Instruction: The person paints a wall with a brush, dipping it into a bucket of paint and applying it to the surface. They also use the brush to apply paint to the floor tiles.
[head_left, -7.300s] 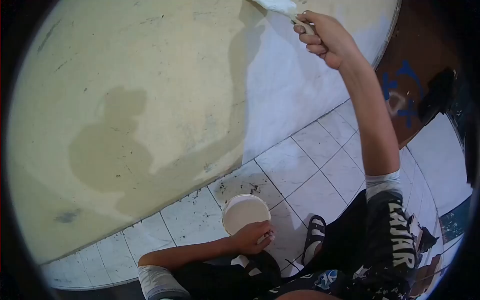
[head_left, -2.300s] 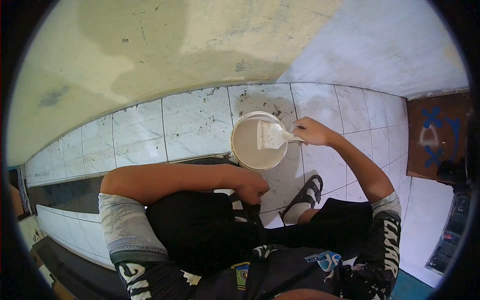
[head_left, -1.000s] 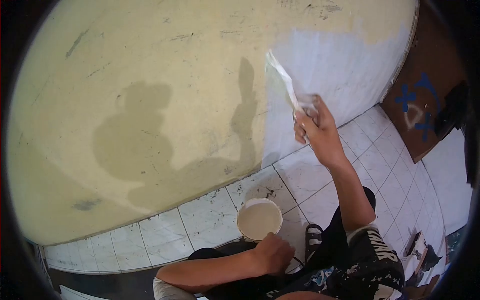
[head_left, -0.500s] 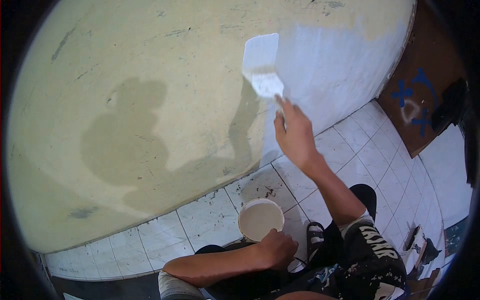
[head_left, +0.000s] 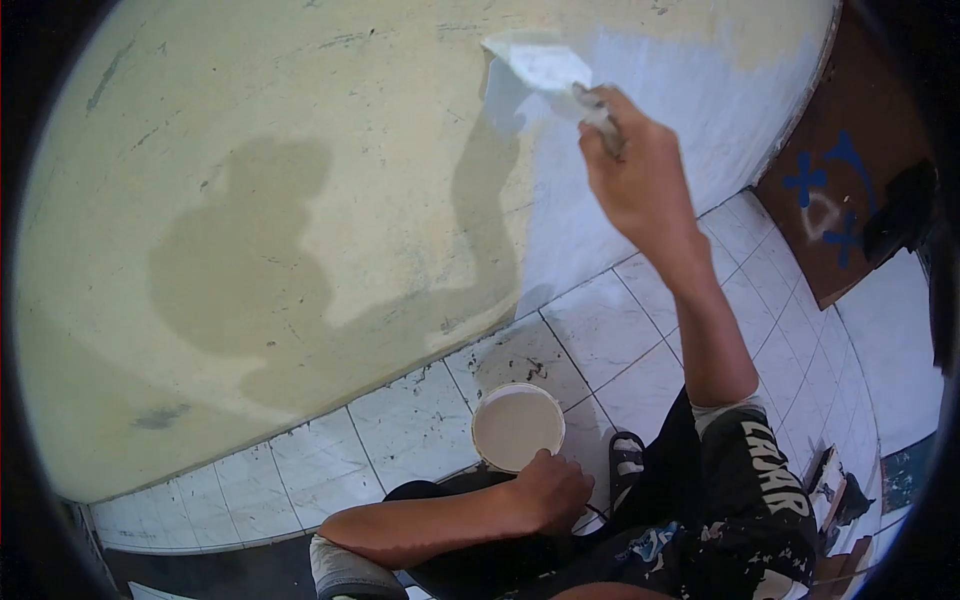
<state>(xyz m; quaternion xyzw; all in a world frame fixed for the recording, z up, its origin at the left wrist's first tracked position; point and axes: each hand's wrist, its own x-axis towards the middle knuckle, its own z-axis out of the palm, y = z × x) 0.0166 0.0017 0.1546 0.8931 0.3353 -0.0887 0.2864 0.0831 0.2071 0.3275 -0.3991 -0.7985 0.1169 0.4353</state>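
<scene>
Brush (head_left: 548, 68): higher than half a second ago, now at the yellow wall (head_left: 380, 130), beside the white area (head_left: 650, 140).
Brush axis: slants, bristles up-left, handle down-right.
Right hand (head_left: 648, 175): grip clenched round the handle.
Left hand (head_left: 555, 494): by the bucket (head_left: 474, 428) rim; cannot tell whether it grasps anything.
Tiles (head_left: 405, 418): could catch drips from an overloaded brush, or spills from a knocked bucket.

Paintbrush (head_left: 548, 66): broad, smeared white, tilted, its bristle end toward the upper left; contact with the wall cannot be told. Wall (head_left: 395, 130): pale yellow and scuffed, bearing a white coat (head_left: 650, 140) on the right, with a lobe beneath the brush. Paint bucket (head_left: 519, 387): round, open, upright near the wall's foot, containing off-white paint (head_left: 515, 430).
</scene>
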